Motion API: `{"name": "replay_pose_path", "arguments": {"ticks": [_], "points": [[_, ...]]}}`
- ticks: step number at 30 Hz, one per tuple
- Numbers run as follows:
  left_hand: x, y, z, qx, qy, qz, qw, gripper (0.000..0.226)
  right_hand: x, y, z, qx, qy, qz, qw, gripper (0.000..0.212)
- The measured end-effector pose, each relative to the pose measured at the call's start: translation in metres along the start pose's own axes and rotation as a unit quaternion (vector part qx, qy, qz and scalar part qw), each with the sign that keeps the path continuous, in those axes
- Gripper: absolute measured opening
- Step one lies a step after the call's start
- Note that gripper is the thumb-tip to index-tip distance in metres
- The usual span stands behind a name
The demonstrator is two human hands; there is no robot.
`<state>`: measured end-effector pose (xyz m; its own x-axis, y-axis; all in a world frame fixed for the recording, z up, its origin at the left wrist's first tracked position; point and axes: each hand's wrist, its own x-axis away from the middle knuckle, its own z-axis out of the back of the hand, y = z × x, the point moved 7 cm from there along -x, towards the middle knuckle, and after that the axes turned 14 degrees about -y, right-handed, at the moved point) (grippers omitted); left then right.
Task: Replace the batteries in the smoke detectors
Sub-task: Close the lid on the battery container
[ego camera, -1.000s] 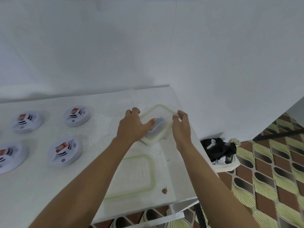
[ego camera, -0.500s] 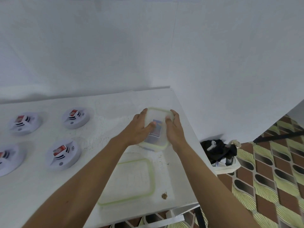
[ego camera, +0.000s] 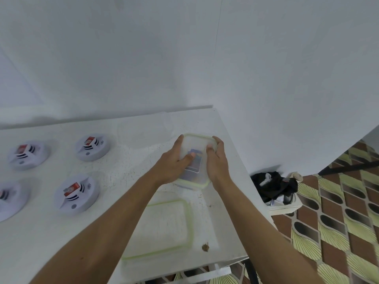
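Note:
A clear plastic container (ego camera: 194,144) with a pale green rim sits near the table's far right corner, with dark batteries dimly visible inside. My left hand (ego camera: 174,162) presses on its left side with the thumb on top, and my right hand (ego camera: 217,160) grips its right side. Several white round smoke detectors lie face-down at the left, each with a red battery showing: one at the back (ego camera: 92,147), one nearer (ego camera: 77,193), one far left (ego camera: 27,154), and one cut off by the left edge (ego camera: 8,199).
A second clear lid or tray with a green rim (ego camera: 164,224) lies on the white table (ego camera: 51,242) near its front edge. A small brown scrap (ego camera: 205,247) lies beside it. Right of the table, a low white stool (ego camera: 285,208) holds black items.
Both hands closed in on the container, which went from tilted and lifted to lying flat under them. The view shifted slightly.

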<state>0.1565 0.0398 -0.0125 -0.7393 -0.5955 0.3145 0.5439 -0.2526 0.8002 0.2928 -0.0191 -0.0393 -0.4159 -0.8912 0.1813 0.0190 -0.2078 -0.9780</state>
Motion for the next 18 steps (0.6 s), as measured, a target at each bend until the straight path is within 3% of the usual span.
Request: {"name": "replay_pose_path", "arguments": {"ticks": [8, 12, 15, 18], "points": [[0.0, -0.002, -0.001, 0.026, -0.008, 0.006, 1.0, 0.073, 0.0, 0.0, 0.0, 0.0, -0.019, -0.01, 1.0, 0.04], [0.0, -0.006, 0.002, 0.049, -0.025, -0.001, 0.998, 0.093, -0.004, -0.004, 0.009, -0.011, -0.045, -0.035, 0.998, 0.034], [0.0, -0.008, 0.008, 0.019, -0.025, 0.004, 1.0, 0.104, -0.008, -0.009, 0.016, -0.012, -0.064, -0.051, 0.997, 0.036], [0.004, -0.006, 0.019, -0.021, -0.015, 0.013, 1.0, 0.097, -0.008, -0.012, 0.016, 0.002, -0.085, -0.054, 0.995, 0.042]]}}
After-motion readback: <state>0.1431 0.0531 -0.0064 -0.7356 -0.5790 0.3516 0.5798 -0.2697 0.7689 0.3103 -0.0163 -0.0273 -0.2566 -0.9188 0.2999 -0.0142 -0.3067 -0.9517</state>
